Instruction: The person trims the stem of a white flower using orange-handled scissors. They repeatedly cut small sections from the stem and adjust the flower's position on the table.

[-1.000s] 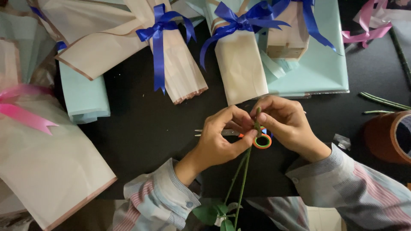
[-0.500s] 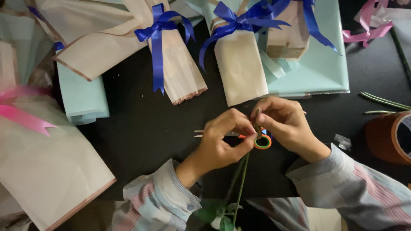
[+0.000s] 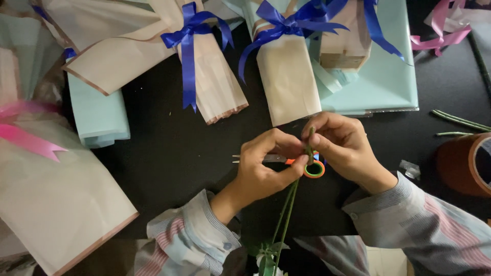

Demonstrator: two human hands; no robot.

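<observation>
Over a black table (image 3: 169, 153) my left hand (image 3: 266, 166) and my right hand (image 3: 342, 148) meet on thin green flower stems (image 3: 286, 214). The stems run down toward me, to leaves at the bottom edge. Both hands pinch the stems' upper end, my right fingers on the tip. A small green tape roll with an orange core (image 3: 314, 169) hangs at the stems just under my fingers. Behind my left hand lie scissors (image 3: 255, 158) with an orange handle, their blades pointing left.
Paper-wrapped bouquets with blue ribbons (image 3: 189, 41) lie across the back, on pale blue sheets (image 3: 378, 76). A large cream wrap with a pink ribbon (image 3: 30, 143) fills the left. A brown tape roll (image 3: 468, 163) and cut stems (image 3: 460, 121) sit at the right.
My hands have shifted slightly on the stems' tip, with the small tape roll staying just below my fingers. Nothing else has moved.
</observation>
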